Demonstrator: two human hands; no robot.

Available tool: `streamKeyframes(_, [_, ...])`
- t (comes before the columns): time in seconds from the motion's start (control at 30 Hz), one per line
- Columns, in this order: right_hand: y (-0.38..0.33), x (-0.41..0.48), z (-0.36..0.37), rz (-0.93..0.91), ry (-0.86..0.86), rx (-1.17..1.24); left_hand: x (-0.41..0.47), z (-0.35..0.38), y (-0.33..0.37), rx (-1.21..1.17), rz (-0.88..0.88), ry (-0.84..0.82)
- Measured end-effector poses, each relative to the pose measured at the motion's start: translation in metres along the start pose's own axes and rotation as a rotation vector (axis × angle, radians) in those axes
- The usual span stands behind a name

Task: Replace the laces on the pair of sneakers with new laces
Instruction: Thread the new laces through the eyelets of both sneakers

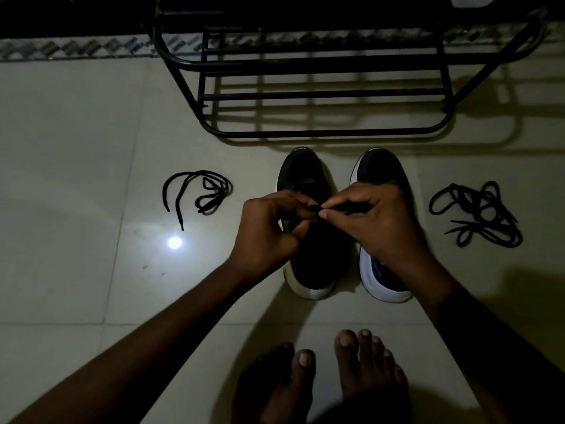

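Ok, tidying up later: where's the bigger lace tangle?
In the head view, the lace tangle lies on the floor at right, beside the right sneaker.

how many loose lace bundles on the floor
2: one bundle left of the sneakers, a tangle right of them. A third lace is pinched by the left hand and right hand over the left sneaker. The tangle may hold several.

Glossy floor tiles (76,154), a seemingly metal black rack (321,96), matt woven laces (198,191).
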State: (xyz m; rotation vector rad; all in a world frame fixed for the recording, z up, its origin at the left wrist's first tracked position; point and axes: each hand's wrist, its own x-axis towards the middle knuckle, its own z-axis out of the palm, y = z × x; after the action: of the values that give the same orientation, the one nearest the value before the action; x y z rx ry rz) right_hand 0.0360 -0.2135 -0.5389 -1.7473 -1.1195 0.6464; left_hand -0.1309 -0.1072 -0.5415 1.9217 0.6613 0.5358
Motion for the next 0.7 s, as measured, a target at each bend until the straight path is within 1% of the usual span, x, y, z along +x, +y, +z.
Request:
streamKeyframes(0.07, [-0.002,-0.002,0.005,-0.063,0.026,-0.098,0.000,0.001,0.004,-0.043,-0.037,0.012])
streamKeyframes(0.23, [0.003,-0.004,0.017,-0.213,0.047,-0.254,0.005,-0.001,0.005,-0.227,-0.209,0.051])
streamKeyframes(0.37, [0.008,-0.002,0.020,-0.321,0.087,-0.295,0.009,0.000,0.004,-0.233,-0.291,0.071])
streamKeyframes(0.43, [0.009,-0.004,0.020,-0.343,0.100,-0.298,0.010,-0.001,0.001,-0.226,-0.299,0.045])
streamKeyframes(0.47, [0.011,-0.005,0.019,-0.348,0.103,-0.300,0.011,-0.001,0.000,-0.189,-0.295,0.024])
streamKeyframes(0.53, [0.013,-0.005,0.018,-0.357,0.092,-0.303,0.011,-0.003,-0.003,-0.040,-0.259,-0.002])
streamKeyframes(0.6, [0.014,-0.004,0.014,-0.361,0.061,-0.285,0.011,-0.004,-0.004,0.099,-0.197,0.005])
streamKeyframes(0.7, [0.014,-0.002,0.009,-0.354,0.012,-0.223,0.011,-0.004,-0.002,0.211,-0.075,-0.012])
